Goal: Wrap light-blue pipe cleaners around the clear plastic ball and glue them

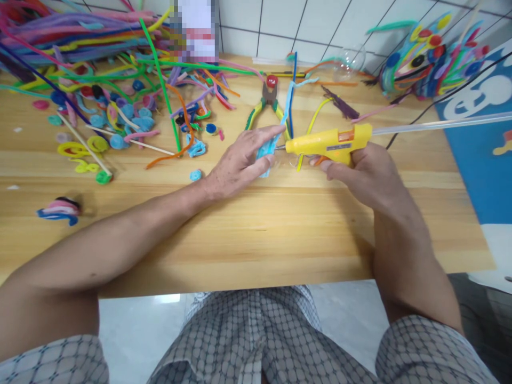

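You are at a craft workspace; whether it belongs to a home or a shop, you can't tell from here. Your wooden surface (260, 229) shows the trade: left of the pliers (271, 93) lie a heap of fuzzy pipe cleaners (80, 42) and small curled pieces (119, 141); right of the pliers, you have a yellow glue gun (332, 143). Behind the pliers rises a white wall (280, 32) with dark grid lines.

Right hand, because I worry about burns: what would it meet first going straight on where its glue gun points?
Probably the light blue strip at the left hand: the yellow glue gun in the right hand points at it, perhaps touching, though depth is unclear.
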`<state>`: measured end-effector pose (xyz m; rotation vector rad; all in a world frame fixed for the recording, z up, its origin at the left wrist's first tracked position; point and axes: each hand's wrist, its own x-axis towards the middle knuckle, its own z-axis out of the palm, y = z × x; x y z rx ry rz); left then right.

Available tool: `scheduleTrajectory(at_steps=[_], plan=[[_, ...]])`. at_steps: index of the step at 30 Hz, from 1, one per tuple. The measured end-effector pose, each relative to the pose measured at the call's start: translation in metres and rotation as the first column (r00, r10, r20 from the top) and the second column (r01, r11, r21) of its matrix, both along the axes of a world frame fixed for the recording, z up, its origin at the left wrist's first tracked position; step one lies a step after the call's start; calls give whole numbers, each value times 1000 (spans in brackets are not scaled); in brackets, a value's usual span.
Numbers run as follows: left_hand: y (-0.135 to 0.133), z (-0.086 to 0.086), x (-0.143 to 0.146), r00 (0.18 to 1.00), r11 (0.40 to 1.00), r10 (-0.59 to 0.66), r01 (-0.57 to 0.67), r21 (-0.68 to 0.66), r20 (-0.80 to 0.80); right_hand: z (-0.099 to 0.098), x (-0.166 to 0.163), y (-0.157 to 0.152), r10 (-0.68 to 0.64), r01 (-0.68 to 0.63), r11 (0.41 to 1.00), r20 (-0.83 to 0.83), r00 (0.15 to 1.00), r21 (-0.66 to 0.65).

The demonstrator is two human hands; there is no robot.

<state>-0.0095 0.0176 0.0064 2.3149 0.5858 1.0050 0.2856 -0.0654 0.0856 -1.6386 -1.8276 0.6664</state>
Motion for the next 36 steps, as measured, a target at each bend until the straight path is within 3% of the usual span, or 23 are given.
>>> scheduleTrajectory(at_steps=[29, 36], plan=[[-1, 1, 1, 1000, 999, 10, -10, -34, 3, -2, -2, -1, -29, 30, 999, -29, 999, 27], [1, -2, 0, 1000, 1000, -18, 18, 4, 16, -4, 3, -1, 26, -26, 999, -38, 999, 26]])
